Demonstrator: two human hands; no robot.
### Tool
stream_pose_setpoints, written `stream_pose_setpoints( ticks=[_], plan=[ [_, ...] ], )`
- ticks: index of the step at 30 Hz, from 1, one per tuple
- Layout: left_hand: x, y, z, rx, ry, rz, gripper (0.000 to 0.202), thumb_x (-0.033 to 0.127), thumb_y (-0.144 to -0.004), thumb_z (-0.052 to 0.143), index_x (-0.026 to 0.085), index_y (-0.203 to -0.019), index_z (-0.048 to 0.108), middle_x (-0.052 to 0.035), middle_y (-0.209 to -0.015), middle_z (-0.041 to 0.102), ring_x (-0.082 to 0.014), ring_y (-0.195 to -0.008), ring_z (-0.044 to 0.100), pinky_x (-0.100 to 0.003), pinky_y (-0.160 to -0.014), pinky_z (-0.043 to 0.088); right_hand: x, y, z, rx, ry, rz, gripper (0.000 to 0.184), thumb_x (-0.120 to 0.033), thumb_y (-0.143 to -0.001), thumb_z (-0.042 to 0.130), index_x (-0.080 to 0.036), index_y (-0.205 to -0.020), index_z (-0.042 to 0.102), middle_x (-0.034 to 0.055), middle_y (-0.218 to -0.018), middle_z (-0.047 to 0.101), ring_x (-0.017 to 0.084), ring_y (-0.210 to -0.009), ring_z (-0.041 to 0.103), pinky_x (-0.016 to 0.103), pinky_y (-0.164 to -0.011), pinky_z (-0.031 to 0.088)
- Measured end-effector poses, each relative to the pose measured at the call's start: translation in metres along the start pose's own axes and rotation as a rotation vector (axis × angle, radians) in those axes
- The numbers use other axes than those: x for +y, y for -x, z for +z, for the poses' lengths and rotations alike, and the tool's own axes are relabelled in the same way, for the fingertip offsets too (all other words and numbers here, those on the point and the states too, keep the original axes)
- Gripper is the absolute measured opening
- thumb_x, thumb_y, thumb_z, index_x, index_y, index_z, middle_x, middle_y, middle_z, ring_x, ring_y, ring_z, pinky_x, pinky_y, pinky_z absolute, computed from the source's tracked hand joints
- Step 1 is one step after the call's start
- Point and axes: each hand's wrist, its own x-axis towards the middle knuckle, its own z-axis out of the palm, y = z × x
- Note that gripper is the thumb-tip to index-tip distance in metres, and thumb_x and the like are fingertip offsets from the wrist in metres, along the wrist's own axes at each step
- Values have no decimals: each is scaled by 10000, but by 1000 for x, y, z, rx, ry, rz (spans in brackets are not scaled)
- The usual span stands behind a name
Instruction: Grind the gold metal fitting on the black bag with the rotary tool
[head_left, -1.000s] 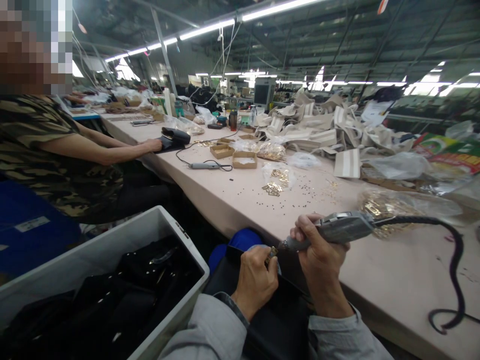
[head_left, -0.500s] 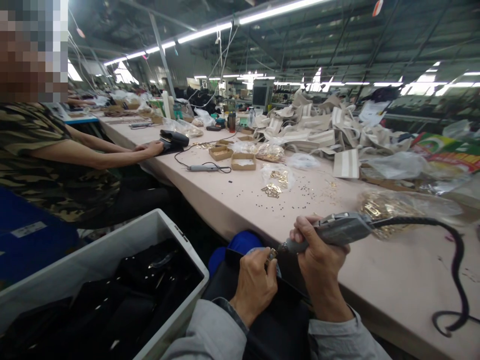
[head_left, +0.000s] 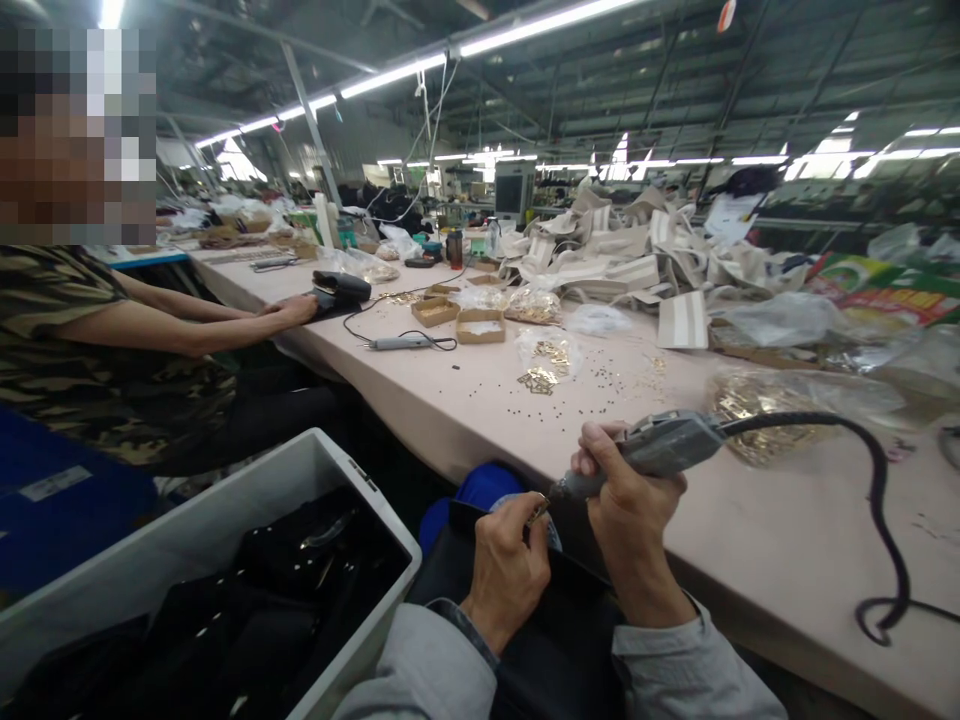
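My right hand (head_left: 630, 490) is wrapped round a grey corded electric screwdriver (head_left: 671, 443), its tip pointing left and down. Pinched between the thumb and fingers of my left hand (head_left: 510, 565) is a small gold metal fitting (head_left: 538, 508). The screwdriver's tip is at the fitting; whether it touches cannot be made out. Under both hands a black bag-like piece (head_left: 555, 640) lies across my lap. A thick black cord (head_left: 874, 480) runs from the screwdriver's back end over the table.
A light plastic bin (head_left: 367, 600) of black pieces stands at my left. On the table (head_left: 420, 400) lie gold fittings (head_left: 544, 370), small cardboard boxes (head_left: 481, 327), another screwdriver (head_left: 401, 343), a bag of fittings (head_left: 757, 415) and piled beige straps (head_left: 600, 250). A co-worker (head_left: 150, 340) handles a black piece.
The view has shifted slightly. Both hands keep their hold, and the screwdriver's tip stays by the gold fitting. The co-worker's hands have moved a little at the black piece.
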Motion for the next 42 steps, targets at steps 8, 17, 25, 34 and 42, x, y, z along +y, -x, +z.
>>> stream_pose_setpoints(
  ticks=[8,17,25,34,42],
  plan=[
    [2,0,-1,17,-38,8,189,108,-941,591,220,-1022,721,-47,-909,778,-214,-807,743,-285,-681,558,3,-1,-3,-3,37,-14,301,-186,-670,936,-160,-793,662,-18,-627,638,117,-445,536,282,-437,462],
    [1,-1,-2,5,-26,-32,169,150,-950,606,211,-1021,747,-67,-958,798,-235,-878,760,-319,-760,593,6,0,-2,36,23,-5,305,-212,-657,947,-150,-791,679,-4,-630,641,131,-447,550,280,-428,451],
    [1,-1,-2,-4,-37,-37,151,160,-959,601,213,-992,739,-52,-909,787,-219,-840,755,-298,-735,572,5,-3,-2,86,20,-21,282,-220,-684,933,-152,-775,675,-12,-600,630,124,-447,535,274,-439,452],
    [3,-2,-3,-15,-46,-45,118,188,-969,597,221,-999,706,-40,-877,767,-210,-783,738,-287,-678,530,3,-4,-1,106,2,16,334,-242,-643,962,-150,-770,667,-2,-598,643,133,-446,549,271,-420,436],
    [6,-2,-3,-6,-66,-63,78,189,-951,608,226,-1002,654,-27,-829,752,-213,-752,738,-297,-685,540,5,-5,-4,98,3,12,313,-237,-675,934,-154,-807,662,-4,-607,644,135,-453,554,278,-436,450]
  ],
)
